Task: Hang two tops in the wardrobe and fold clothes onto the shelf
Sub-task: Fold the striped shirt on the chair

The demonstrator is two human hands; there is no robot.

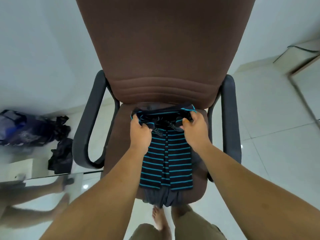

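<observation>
Here I see the striped top (167, 160) lying lengthwise on the chair seat (200, 191), its long axis running near to far, both my left hand (140, 130) and right hand (194, 126) pinching its far end, ready to fold it toward me.

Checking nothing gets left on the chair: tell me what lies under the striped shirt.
A dark grey garment lies under the striped shirt, its edge hanging off the brown chair seat's front. How far it reaches beneath is covered. Both hands, left and right, grip the shirt's far end.
</observation>
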